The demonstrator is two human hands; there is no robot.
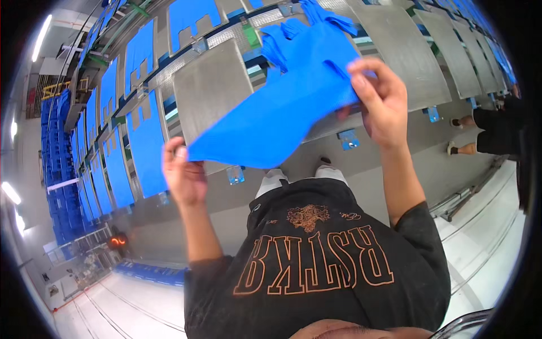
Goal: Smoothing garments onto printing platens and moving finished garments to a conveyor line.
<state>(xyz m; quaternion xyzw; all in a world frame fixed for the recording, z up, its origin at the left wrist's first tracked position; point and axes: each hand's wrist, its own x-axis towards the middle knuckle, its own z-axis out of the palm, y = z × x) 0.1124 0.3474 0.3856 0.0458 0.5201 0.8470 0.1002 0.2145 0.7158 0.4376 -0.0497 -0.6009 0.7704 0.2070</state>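
Observation:
A bright blue fabric piece hangs between my two hands over the front edge of a row of flat grey plates. My left hand pinches its lower left corner between thumb and fingers. At the right corner, my right hand grips the cloth with thumb and fingertips, raised higher than the left. The fabric's far end bunches into loose folds and strips across the plates. Below its left part a bare grey plate shows, partly covered.
Blue cut pieces lie flat on plates to the left. More bare plates stretch to the right. Blue stacked crates stand at far left. Another person stands at the right. Small blue brackets stick out along the near edge.

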